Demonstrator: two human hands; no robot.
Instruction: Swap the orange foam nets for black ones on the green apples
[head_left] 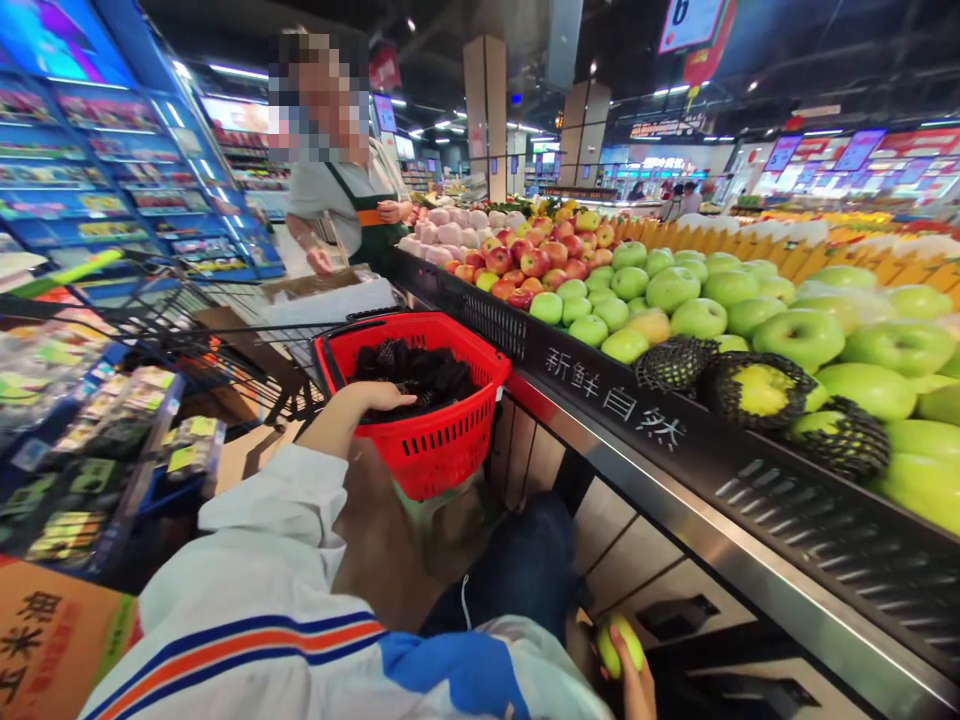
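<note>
My left hand (pixel 375 398) reaches into a red plastic basket (pixel 435 450) filled with black foam fruit nets (pixel 420 372); its fingers are bent down among the nets and mostly hidden. My right hand (pixel 634 680) is low at the bottom of the view, closed around a green apple (pixel 616 642). On the display to my right lie green apples (pixel 697 318), and three of them near the front wear black nets (pixel 757 390). Red apples (pixel 536 262) are piled farther back.
A black produce stand edge (pixel 615 395) with white lettering runs diagonally to my right. Another person in a green apron (pixel 352 205) stands behind the basket. A shopping trolley (pixel 187 320) and packaged goods (pixel 90 420) are on my left, and a cardboard box (pixel 52 640) sits at bottom left.
</note>
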